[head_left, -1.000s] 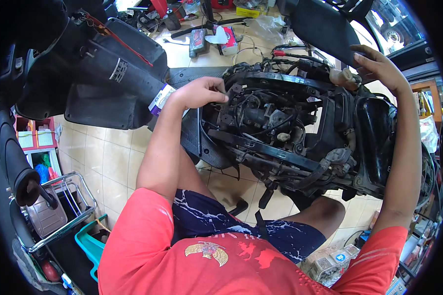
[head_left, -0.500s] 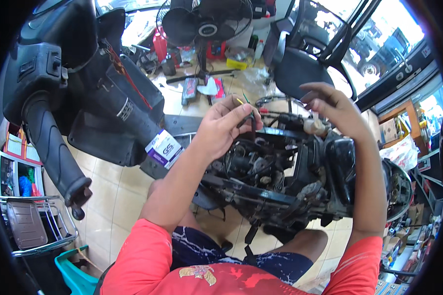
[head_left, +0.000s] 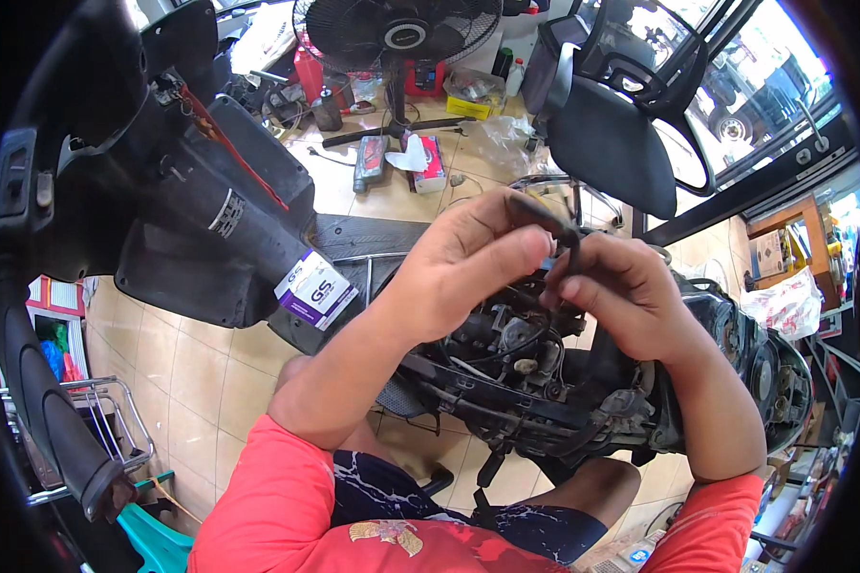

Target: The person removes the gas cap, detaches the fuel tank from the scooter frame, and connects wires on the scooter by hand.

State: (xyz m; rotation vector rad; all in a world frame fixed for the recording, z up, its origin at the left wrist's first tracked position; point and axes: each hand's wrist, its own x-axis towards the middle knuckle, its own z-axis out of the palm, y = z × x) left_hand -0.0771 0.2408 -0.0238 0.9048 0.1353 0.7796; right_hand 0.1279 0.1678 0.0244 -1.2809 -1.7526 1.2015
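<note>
One stripped scooter [head_left: 511,396] fills the middle; one office chair [head_left: 607,143] and one fan [head_left: 406,38] stand beyond. One yellow tray [head_left: 470,109] holds small mixed bits, too indistinct to name. One white-and-purple box [head_left: 317,289] sits towards the scooter's front. Blocking part of the engine bay, the left hand's [head_left: 459,269] grip pinches one dark cable [head_left: 556,222]; the right hand [head_left: 631,291] curls nearly closed beside it, its hold unclear.

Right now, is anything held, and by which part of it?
A dark cable, held by the left hand and right hand; which part of its length, I cannot tell.
</note>
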